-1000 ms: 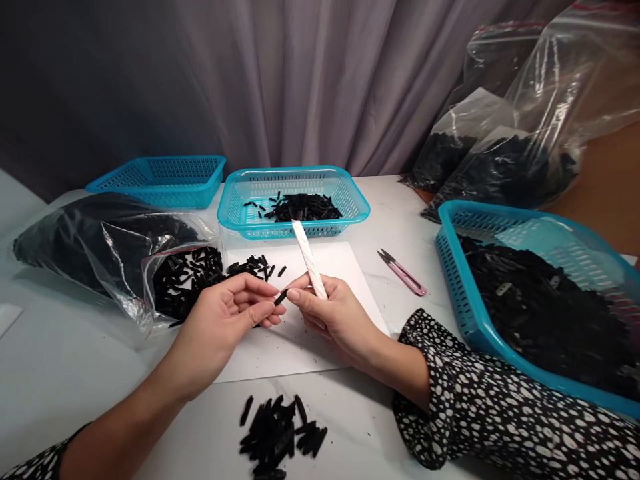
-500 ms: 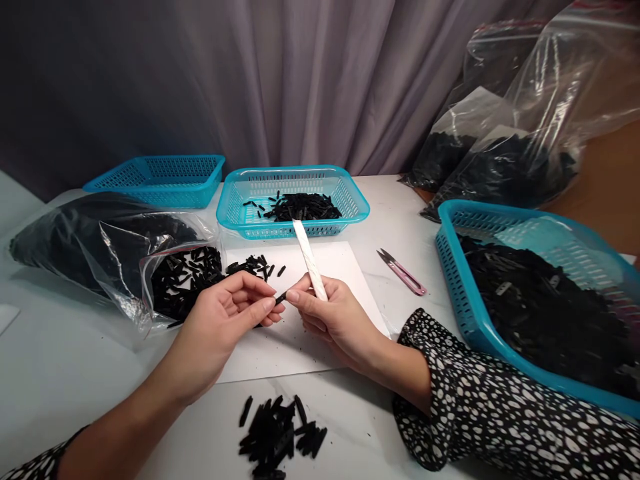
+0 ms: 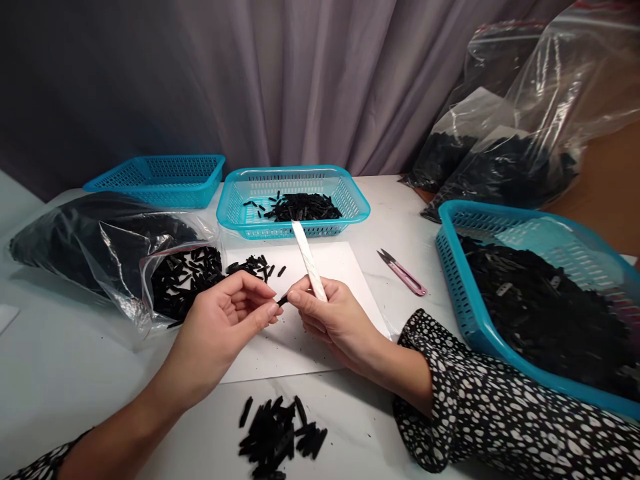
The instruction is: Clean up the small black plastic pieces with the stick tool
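Note:
A small black piece [image 3: 283,301] is pinched between the thumb and fingers of my left hand [image 3: 227,319], above a white sheet [image 3: 300,347]. My right hand [image 3: 333,317] holds a white wrapped stick [image 3: 309,260] that points up and away, and its fingertips meet the other end of the black piece. Left of my hands, black pieces [image 3: 185,280] spill from a clear plastic bag [image 3: 107,233]. Another pile of black pieces [image 3: 273,433] lies at the front of the table.
Behind the sheet is a blue basket [image 3: 355,212] with black pieces, and another blue basket [image 3: 175,195] stands back left. Pink snips [image 3: 407,277] lie right of the sheet. A large blue basket [image 3: 463,300] and plastic bags [image 3: 535,127] fill the right side.
The fingers have shifted slightly around the black piece, and less of it shows between them. The white stick has moved very little.

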`<state>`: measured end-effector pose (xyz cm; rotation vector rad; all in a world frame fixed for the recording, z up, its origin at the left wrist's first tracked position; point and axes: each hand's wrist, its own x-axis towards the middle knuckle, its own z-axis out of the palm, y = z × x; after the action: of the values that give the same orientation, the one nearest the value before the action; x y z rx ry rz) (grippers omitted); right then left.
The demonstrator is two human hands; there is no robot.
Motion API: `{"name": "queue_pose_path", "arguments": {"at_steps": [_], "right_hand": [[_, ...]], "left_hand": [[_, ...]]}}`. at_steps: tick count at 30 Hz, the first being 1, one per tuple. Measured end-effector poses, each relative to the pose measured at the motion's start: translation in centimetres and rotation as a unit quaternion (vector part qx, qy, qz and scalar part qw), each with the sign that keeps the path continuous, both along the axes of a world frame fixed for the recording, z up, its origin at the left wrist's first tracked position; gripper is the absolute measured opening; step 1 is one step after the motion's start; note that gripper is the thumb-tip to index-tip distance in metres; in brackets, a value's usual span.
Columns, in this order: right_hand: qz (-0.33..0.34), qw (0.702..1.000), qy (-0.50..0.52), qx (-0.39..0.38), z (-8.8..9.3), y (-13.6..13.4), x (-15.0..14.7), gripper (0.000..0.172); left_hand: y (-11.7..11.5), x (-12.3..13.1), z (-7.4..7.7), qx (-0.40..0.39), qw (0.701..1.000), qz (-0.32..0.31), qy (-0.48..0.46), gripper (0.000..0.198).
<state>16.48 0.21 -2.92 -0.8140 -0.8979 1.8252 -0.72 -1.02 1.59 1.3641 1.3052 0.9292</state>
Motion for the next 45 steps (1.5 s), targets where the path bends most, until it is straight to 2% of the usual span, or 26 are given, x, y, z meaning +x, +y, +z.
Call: {"name": "queue_pose_path", "arguments": {"at_steps": [2,4,6,9,12,15,18,21,23,26,28,31,36,45], "right_hand": [[-0.011,1.0,-0.013,0.005,0.1,0.1,0.0,0.034],[-0.023,1.0,-0.014,0.004,0.0,0.1,0.1,0.031],[-0.02,1.0,-0.003,0.005,-0.1,0.2,0.2,0.028],[0.003,1.0,0.022,0.005,-0.2,0.1,0.2,0.025],[0.018,0.999,0.046,-0.004,-0.1,0.0,0.3,0.022],[0.032,0.997,0.064,-0.006,0.1,0.0,0.3,0.02],[0.044,0.997,0.069,-0.002,0.2,-0.1,0.3,0.019],[0.043,0.996,0.072,-0.006,0.4,-0.1,0.3,0.018],[0.038,0.996,0.074,-0.017,0.4,0.0,0.3,0.017],[0.034,0.997,0.06,-0.032,0.3,0.0,0.2,0.022],[0.042,0.998,0.034,-0.025,0.2,0.0,0.1,0.034],[0.048,0.999,0.0,-0.007,0.0,-0.2,-0.1,0.044],[0.038,0.999,-0.021,-0.004,0.0,-0.3,0.0,0.039],[0.039,0.999,-0.032,-0.007,0.1,-0.3,0.1,0.033]], "left_hand": [[0.1,-0.3,0.2,0.027,0.998,-0.019,0.046,0.017],[0.4,-0.9,0.3,0.058,0.987,-0.065,0.132,0.012],[0.7,-1.6,0.2,0.095,0.952,-0.123,0.263,0.004],[1.2,-2.6,-0.4,0.123,0.895,-0.183,0.387,0.012],[1.2,-2.9,-1.2,0.118,0.869,-0.204,0.436,0.014],[1.0,-3.0,-1.9,0.13,0.861,-0.2,0.448,0.015],[0.9,-2.9,-1.9,0.13,0.868,-0.191,0.439,0.018],[1.0,-2.5,-1.0,0.136,0.896,-0.161,0.391,0.017],[0.9,-2.0,-0.2,0.104,0.933,-0.126,0.322,0.016],[0.7,-1.3,0.7,-0.005,0.984,-0.085,0.154,0.016],[0.5,-0.9,0.9,-0.051,0.995,-0.07,0.051,0.016],[0.3,-0.5,1.0,-0.082,0.995,-0.047,-0.035,0.015],[0.2,-0.1,1.1,-0.088,0.993,-0.032,-0.066,0.014],[0.0,-0.3,0.4,-0.027,0.999,-0.033,-0.001,0.015]]}}
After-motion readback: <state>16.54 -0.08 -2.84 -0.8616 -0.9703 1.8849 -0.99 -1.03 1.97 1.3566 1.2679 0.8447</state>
